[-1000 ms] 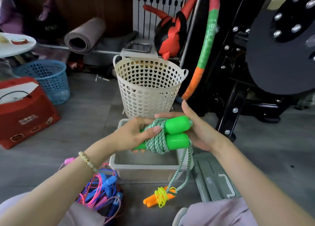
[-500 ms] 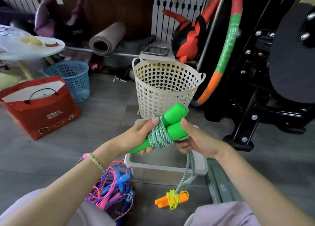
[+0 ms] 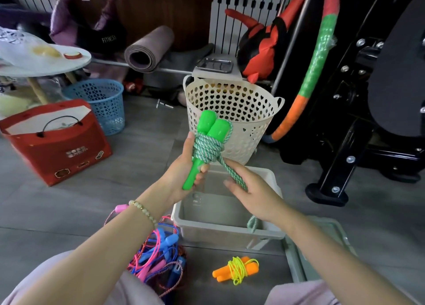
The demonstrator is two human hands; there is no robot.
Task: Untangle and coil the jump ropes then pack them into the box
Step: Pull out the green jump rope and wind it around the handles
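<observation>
Now the left hand [image 3: 184,176] grips the lower ends of the two handles [image 3: 210,129] of the green jump rope [image 3: 208,149], held upright above the box [image 3: 230,232] on the floor, cord wound round their middle. The right hand [image 3: 250,189] closes loosely on the cord's tail, which trails into the box. To finish well, pull the tail taut, lay each turn snug beside the last, and tuck the end under a wrap. A coiled orange rope [image 3: 236,268] lies near the box's near edge; a pink-and-blue tangle [image 3: 158,252] sits by its near left corner.
</observation>
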